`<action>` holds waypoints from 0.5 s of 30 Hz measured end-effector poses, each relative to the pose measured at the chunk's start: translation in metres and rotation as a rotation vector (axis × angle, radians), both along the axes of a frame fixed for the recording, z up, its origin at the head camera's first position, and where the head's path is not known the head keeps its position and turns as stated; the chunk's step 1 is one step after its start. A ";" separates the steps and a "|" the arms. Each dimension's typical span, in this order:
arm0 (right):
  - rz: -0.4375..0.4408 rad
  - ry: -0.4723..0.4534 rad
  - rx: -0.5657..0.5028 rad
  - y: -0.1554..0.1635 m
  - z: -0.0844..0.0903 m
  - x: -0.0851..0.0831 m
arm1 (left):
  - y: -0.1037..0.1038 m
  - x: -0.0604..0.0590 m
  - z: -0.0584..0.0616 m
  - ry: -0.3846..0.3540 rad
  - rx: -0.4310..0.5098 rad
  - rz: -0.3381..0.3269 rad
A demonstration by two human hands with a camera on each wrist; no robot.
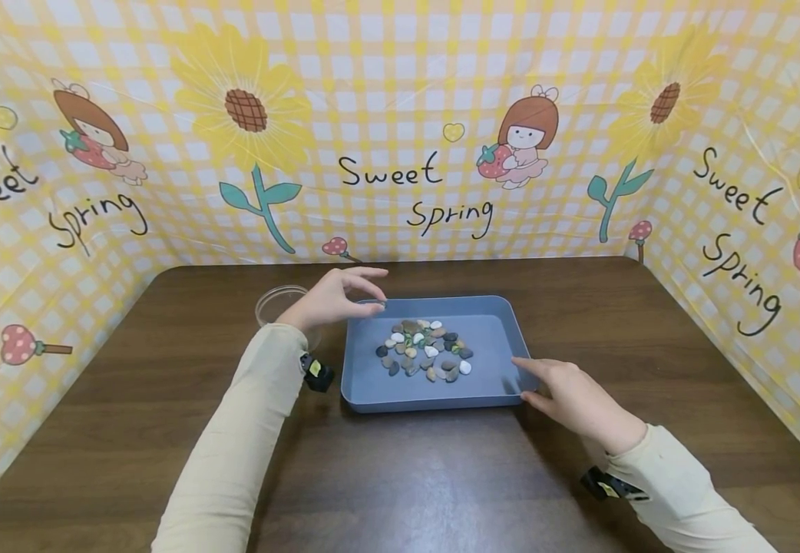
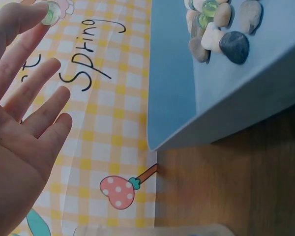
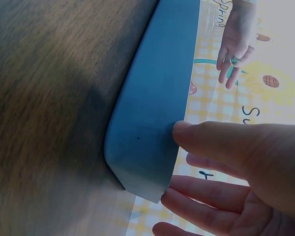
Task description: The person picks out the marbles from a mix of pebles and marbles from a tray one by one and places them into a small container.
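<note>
Between thumb and index finger, my left hand [image 1: 334, 297] pinches a small clear-green glass marble [image 2: 51, 14]. It is raised over the back left corner of a blue-grey tray [image 1: 497, 322], its other fingers spread. My right hand [image 1: 576, 392] holds the tray's front right corner, thumb [image 3: 201, 137] against the rim and fingers around the other side. In the tray lies a loose patch of pebbles [image 1: 431, 352], white, tan, grey and black. A few green marbles [image 2: 206, 14] sit among these pebbles.
A clear round container [image 1: 276, 296] stands left of the tray, partly hidden behind my left hand and wrist. The brown wooden table [image 1: 407, 476] is enclosed at the back and sides by a yellow checked cloth [image 1: 386, 92] with printed flowers and lettering.
</note>
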State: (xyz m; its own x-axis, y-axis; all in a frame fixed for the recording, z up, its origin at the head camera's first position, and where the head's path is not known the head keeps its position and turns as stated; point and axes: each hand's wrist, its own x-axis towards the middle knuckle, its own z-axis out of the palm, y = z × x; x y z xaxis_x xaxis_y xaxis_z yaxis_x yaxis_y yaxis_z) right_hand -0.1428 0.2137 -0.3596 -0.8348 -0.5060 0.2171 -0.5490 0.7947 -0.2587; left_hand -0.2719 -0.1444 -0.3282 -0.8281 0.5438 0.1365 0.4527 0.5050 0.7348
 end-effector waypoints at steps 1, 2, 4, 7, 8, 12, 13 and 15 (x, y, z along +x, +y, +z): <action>-0.002 -0.001 0.001 0.000 0.000 0.000 | -0.001 0.001 0.001 0.007 -0.001 0.004; -0.004 -0.003 -0.001 0.000 0.000 0.000 | -0.003 0.001 0.001 0.013 -0.001 0.008; -0.009 -0.010 -0.004 0.000 0.000 -0.001 | -0.006 0.000 0.001 0.025 -0.004 0.016; -0.012 -0.017 -0.009 0.000 0.000 -0.001 | -0.010 0.000 0.001 0.038 -0.001 0.024; -0.014 -0.019 -0.011 0.000 -0.001 -0.001 | -0.012 0.000 0.002 0.041 0.003 0.025; -0.015 -0.018 -0.011 0.000 -0.001 -0.002 | -0.017 0.003 0.005 0.037 0.020 0.036; -0.015 -0.019 -0.011 0.000 -0.001 -0.002 | -0.018 0.003 0.006 0.029 0.027 0.042; -0.016 -0.017 -0.011 0.000 -0.001 -0.002 | -0.021 0.005 0.008 0.012 0.039 0.052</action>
